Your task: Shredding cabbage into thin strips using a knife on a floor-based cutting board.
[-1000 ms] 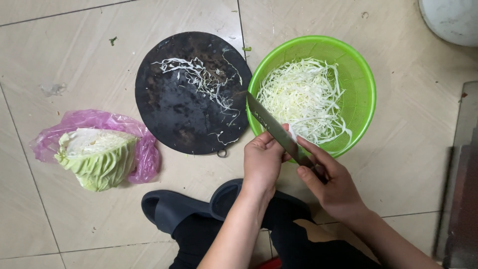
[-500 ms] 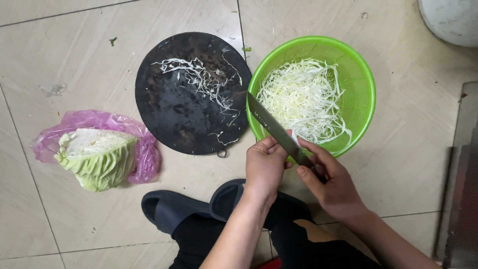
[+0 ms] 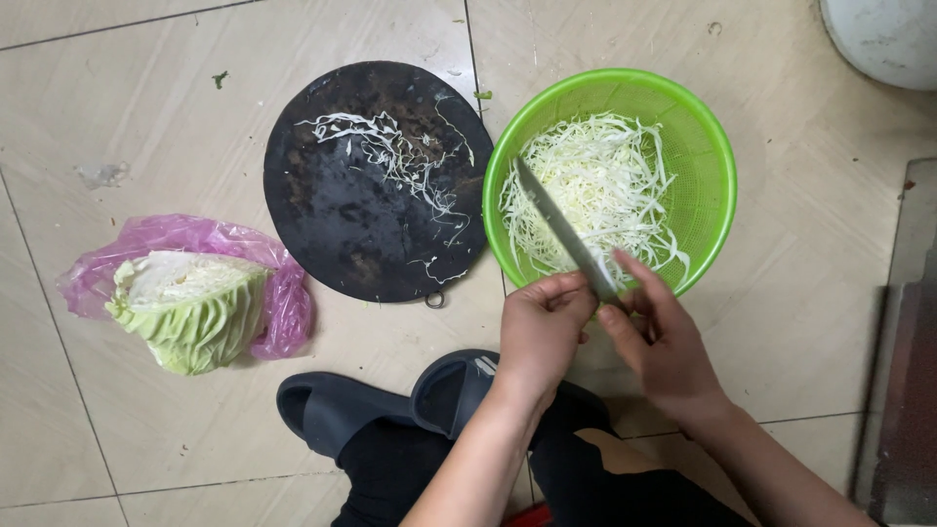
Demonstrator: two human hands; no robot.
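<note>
Nearest the camera, the person's legs in dark cloth and a pair of dark slide sandals (image 3: pixel 390 400) sit on the pale tiled floor (image 3: pixel 146 117), and just above them the two hands meet over the long steel kitchen knife (image 3: pixel 564 229). The right hand (image 3: pixel 664 342) is closed round what must be the handle, which is hidden under the fingers, while the left hand (image 3: pixel 539 330) pinches the blade close to its heel, fingertips pressed flat on the metal; the blade runs up toward eleven o'clock, its tip hanging over the near-left part of the round green plastic colander (image 3: pixel 708 185), which holds a heap of finely shredded white cabbage (image 3: pixel 595 195). The plain risk lies there: bare fingers sliding along an edge can be cut if the knife turns or the wet steel slips, and shreds wiped off it may drop on the floor if the blade drifts past the rim. At nine o'clock from the colander, almost touching it, lies the round dark cutting board (image 3: pixel 376 181) with stray shreds scattered on it. Farther out at eight o'clock, well apart, the cut half head of green cabbage (image 3: pixel 185 307) rests on a crumpled pink plastic bag (image 3: pixel 283 303); its rounded underside could let it roll onto the floor.
</note>
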